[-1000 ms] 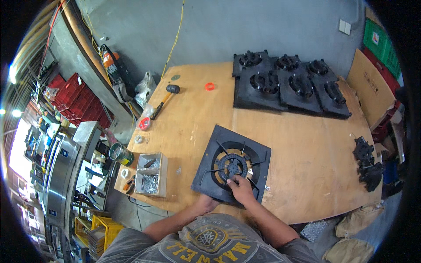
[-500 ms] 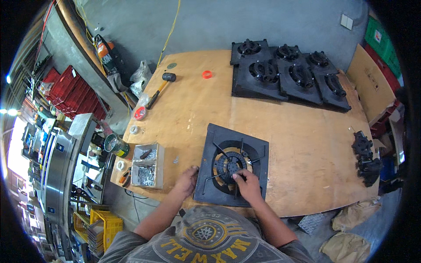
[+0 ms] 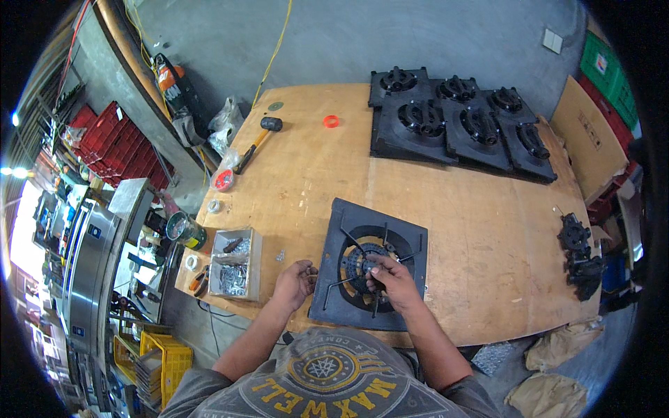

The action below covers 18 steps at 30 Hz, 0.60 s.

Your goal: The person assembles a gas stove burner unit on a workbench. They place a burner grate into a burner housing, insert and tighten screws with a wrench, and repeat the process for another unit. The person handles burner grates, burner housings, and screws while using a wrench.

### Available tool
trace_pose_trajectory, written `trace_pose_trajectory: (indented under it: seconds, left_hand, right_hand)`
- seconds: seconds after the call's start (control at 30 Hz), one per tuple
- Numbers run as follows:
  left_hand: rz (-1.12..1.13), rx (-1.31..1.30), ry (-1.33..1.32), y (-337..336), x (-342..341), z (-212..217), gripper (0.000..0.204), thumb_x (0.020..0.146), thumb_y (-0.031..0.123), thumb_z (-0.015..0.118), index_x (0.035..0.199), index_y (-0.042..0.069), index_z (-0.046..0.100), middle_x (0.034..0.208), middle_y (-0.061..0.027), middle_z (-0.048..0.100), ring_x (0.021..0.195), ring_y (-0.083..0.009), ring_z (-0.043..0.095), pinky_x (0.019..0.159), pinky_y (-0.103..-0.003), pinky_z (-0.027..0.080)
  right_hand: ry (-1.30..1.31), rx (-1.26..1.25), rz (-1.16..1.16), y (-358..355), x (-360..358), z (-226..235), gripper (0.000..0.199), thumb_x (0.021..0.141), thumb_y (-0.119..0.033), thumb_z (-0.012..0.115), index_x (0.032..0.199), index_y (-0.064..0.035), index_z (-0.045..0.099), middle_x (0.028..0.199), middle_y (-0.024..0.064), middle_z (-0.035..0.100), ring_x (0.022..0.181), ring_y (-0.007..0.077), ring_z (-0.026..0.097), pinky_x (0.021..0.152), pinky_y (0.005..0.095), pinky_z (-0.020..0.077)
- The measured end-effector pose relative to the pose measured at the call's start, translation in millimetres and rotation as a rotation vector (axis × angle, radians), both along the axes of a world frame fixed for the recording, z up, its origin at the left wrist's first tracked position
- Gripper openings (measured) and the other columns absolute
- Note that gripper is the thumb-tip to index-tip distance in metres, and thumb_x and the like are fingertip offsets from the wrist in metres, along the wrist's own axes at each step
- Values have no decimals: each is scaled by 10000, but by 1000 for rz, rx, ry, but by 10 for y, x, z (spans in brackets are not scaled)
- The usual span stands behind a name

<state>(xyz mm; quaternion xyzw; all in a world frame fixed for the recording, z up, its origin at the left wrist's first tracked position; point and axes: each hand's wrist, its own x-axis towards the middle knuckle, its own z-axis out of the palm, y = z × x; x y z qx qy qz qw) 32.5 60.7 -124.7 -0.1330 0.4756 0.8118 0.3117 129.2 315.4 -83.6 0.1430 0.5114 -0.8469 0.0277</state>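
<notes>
A square black cast-iron gas stove (image 3: pixel 326 296) lies slightly turned on the wooden table in front of me. Its round burner (image 3: pixel 353 268) sits in the middle opening, with thin pot supports (image 3: pixel 412 255) pointing inward. My right hand (image 3: pixel 391 280) is over the burner's centre, thumb and fingers pinched on the small inner burner cap, which the fingers mostly cover. Just beside the stove's left edge is my left hand (image 3: pixel 295 284), its fingers loosely bent and apart, with nothing visible in them.
Several black stoves (image 3: pixel 456 129) are stacked at the back right. Burner parts (image 3: pixel 580 254) lie at the right edge. To the left are a box of screws (image 3: pixel 234 265), pliers (image 3: pixel 200 280), a green tub (image 3: pixel 185 231), a mallet (image 3: pixel 259 143) and a red ring (image 3: pixel 331 121).
My left hand has come slightly off the stove's left edge, its fingers loosening. My right hand has moved up and left over the burner's centre, covering more of the inner cap.
</notes>
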Motion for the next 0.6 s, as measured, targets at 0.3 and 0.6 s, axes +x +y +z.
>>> trace_pose_trajectory:
  seconds: [0.3,0.6]
  left_hand:
    - [-369,-654,225,387,-293,395,481,897,506,583,869,31,651,677,-82,619,596,-209,596,561,-359,458]
    - [-752,-1030,584,551,-509,646,559,813,480,690,1002,-46,707,943,-199,714,863,-285,692,790,-363,521]
  right_hand:
    - [2,445,-11,94,-217,-286,203,894,-73,633,1072,20,665,912,75,696,814,119,636,746,269,512]
    - [-183,784,-396,873,241,-759,253,844,-122,680,1050,24,701,955,142,722,881,215,681,826,317,513]
